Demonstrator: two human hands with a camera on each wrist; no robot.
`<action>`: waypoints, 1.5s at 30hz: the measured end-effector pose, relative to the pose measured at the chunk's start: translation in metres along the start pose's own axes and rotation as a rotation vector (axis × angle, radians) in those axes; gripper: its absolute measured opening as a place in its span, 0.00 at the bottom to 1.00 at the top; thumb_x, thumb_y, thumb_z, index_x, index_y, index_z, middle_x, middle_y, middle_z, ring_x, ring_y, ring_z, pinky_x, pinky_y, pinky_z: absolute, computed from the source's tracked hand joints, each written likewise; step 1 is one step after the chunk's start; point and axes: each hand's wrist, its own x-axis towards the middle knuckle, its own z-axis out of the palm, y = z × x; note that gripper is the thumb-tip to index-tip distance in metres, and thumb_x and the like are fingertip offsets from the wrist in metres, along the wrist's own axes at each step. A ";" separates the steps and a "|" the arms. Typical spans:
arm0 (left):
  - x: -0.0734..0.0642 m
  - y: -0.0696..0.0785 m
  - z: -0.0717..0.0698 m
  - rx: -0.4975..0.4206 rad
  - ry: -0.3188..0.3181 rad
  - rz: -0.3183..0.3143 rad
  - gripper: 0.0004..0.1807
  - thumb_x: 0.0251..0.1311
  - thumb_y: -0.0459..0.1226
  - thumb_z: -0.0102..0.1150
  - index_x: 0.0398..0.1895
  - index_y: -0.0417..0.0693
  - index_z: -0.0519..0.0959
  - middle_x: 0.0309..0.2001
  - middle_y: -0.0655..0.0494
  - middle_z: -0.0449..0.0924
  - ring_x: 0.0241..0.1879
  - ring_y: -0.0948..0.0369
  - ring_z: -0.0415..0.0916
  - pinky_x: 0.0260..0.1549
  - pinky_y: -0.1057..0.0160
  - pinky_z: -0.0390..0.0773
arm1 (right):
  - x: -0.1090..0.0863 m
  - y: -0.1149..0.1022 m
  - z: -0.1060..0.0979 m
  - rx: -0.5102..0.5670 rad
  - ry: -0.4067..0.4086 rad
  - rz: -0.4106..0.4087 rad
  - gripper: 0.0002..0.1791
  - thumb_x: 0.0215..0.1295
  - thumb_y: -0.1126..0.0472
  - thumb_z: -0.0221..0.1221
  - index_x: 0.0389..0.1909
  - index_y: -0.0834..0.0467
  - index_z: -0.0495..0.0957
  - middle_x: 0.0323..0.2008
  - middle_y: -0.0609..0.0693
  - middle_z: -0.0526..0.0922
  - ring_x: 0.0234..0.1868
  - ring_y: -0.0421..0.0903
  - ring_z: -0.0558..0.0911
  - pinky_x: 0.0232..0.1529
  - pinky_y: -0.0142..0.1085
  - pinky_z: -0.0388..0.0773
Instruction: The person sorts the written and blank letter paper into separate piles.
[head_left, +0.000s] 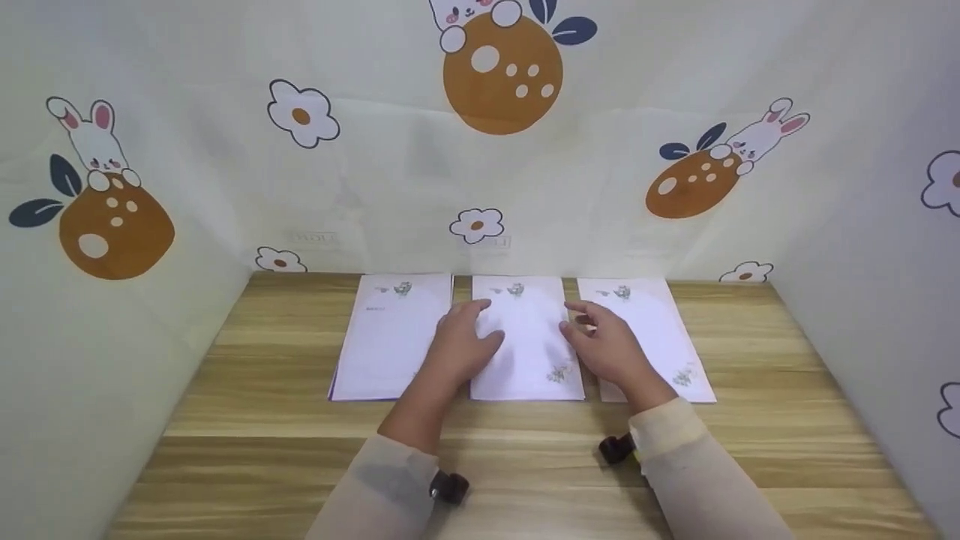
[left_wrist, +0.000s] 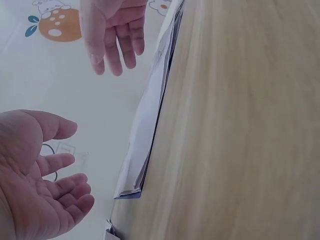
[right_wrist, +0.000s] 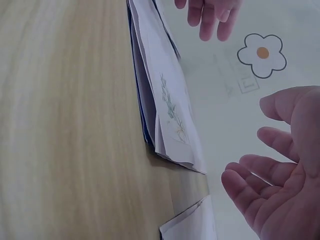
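We see a pale backdrop (head_left: 390, 180), printed with rabbits, orange fruit and flowers, rising behind a wood-grain table (head_left: 247, 450). Two light sleeves (head_left: 375, 487) reach in from the near side. Along the table's far side lie three paper stacks: the left stack (head_left: 386, 345), the middle stack (head_left: 527, 337) and the right stack (head_left: 660, 322). Each has its long axis running away from the person, with a short end close to the backdrop. The middle stack points almost straight ahead; in the head view, the outer two slant toward it at their far ends. We notice loose layers at its near edge in the right wrist view. The left hand (head_left: 463, 345) and right hand (head_left: 607, 345) hang above the middle stack's two long sides, palms facing, thumbs and fingers spread apart, both hands holding nothing. Small dark wrist cameras (head_left: 451, 488) sit at the cuffs. On the middle stack, one green sprig (head_left: 515, 289) marks the far end, another the near right corner.
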 end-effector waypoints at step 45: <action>-0.013 -0.015 0.001 0.338 -0.312 0.109 0.45 0.61 0.47 0.76 0.81 0.54 0.69 0.88 0.50 0.52 0.88 0.48 0.45 0.87 0.45 0.51 | -0.010 0.004 0.006 -0.283 -0.293 -0.095 0.36 0.64 0.54 0.75 0.73 0.48 0.78 0.84 0.51 0.65 0.85 0.61 0.59 0.86 0.60 0.55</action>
